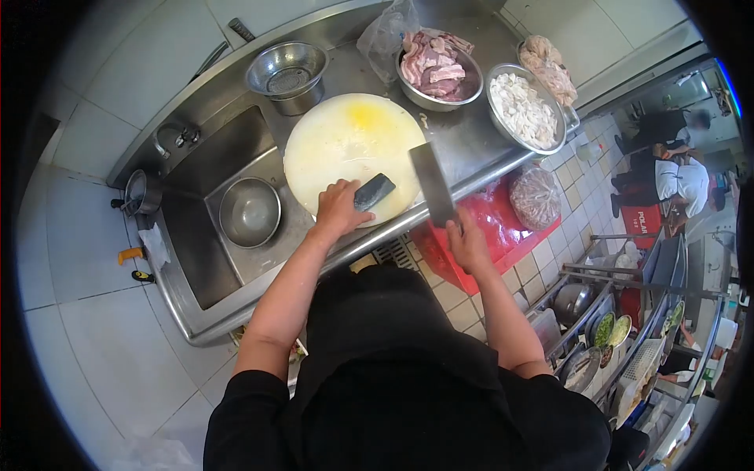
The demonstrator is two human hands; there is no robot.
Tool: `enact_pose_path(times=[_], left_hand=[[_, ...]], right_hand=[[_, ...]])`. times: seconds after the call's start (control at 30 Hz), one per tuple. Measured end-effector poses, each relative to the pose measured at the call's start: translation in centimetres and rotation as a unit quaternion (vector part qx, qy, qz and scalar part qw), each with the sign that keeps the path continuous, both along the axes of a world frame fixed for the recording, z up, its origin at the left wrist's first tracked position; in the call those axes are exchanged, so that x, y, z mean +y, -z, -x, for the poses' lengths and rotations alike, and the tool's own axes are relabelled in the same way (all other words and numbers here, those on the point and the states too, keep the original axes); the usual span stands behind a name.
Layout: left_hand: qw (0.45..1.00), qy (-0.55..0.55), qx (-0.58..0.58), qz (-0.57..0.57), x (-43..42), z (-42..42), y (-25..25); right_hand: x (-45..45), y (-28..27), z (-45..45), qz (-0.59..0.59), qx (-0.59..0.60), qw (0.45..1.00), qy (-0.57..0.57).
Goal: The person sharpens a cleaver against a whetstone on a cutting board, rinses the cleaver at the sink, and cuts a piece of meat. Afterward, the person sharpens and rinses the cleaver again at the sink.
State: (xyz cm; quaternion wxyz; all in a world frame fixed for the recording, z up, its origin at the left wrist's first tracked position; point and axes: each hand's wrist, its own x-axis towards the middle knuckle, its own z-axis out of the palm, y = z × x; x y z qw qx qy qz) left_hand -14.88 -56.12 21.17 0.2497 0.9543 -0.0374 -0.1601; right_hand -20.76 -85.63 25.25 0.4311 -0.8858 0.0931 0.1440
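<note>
In the head view, the person's left hand [338, 209] is over a thick round white board with a yellow stain [326, 145]. Its fingers are closed around the near end of a dark grey rectangular block [375, 191]. This block lies on the board, and from the left fingers it extends outward and to the right. Its long axis is slanted, with the free end directed toward the right-hand side.

The right hand [469, 242] has its fingers wrapped around the handle end of a cleaver with a wide grey metal blade [432, 180]. From these fingers the blade goes forward and slightly to the left, across the right edge of the board. Blade and block are apart, with a gap between them; the left hand is nearer to the block. I cannot tell how high the blade is.

Beyond the right fingers, on the steel table [470, 153], stand a metal bowl of raw pink meat [440, 71] and a metal bowl of white pieces [520, 110]. To the left of the left fingers, a round steel bowl [250, 212] rests in the sink [203, 263].
</note>
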Motion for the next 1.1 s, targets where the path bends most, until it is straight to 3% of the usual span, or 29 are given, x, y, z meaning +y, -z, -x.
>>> enact_pose_path(times=[0.03, 0.1, 0.13, 0.2, 0.33, 0.53, 0.67, 0.8, 0.87, 1.0, 1.1], left_hand=[[1.000, 0.003, 0.000, -0.004, 0.0, 0.3, -0.4], [0.981, -0.066, -0.171, 0.066, -0.1, 1.1, -1.5], [0.982, -0.063, -0.168, 0.064, -0.2, 1.5, -2.1], [0.956, 0.089, -0.278, 0.014, -0.6, 2.0, -3.3], [0.956, 0.151, -0.245, 0.053, -1.0, 3.2, 0.3], [0.957, 0.105, -0.257, 0.081, -2.3, 3.9, 3.1], [0.959, 0.047, -0.277, 0.034, 0.5, 4.7, 3.4], [0.971, -0.044, -0.231, -0.048, 8.0, 9.4, 3.0], [0.967, -0.085, -0.220, -0.100, 11.3, 12.9, 2.6], [0.953, -0.065, -0.264, -0.131, 10.4, 12.6, -0.2], [0.944, 0.000, -0.327, -0.043, 4.1, 7.2, 1.1]], right_hand=[[-0.1, 1.7, 0.9, 0.084, -0.104, 0.990, -0.050], [0.4, 1.7, 1.9, 0.126, -0.126, 0.981, -0.082], [1.0, 1.6, 2.4, 0.172, -0.147, 0.967, -0.119], [1.4, 2.5, 2.9, 0.204, -0.174, 0.953, -0.139], [1.7, 2.6, 3.3, 0.237, -0.172, 0.939, -0.179], [1.4, 3.2, 2.9, 0.295, -0.173, 0.919, -0.193], [3.7, 4.0, 1.0, 0.254, -0.225, 0.914, -0.223], [11.1, 3.8, 0.4, 0.248, -0.237, 0.882, -0.323], [14.2, 6.1, 0.5, 0.172, -0.298, 0.870, -0.353], [13.5, 2.9, 1.6, 0.151, -0.284, 0.883, -0.342], [6.9, 2.0, 1.2, 0.246, -0.258, 0.906, -0.227]])
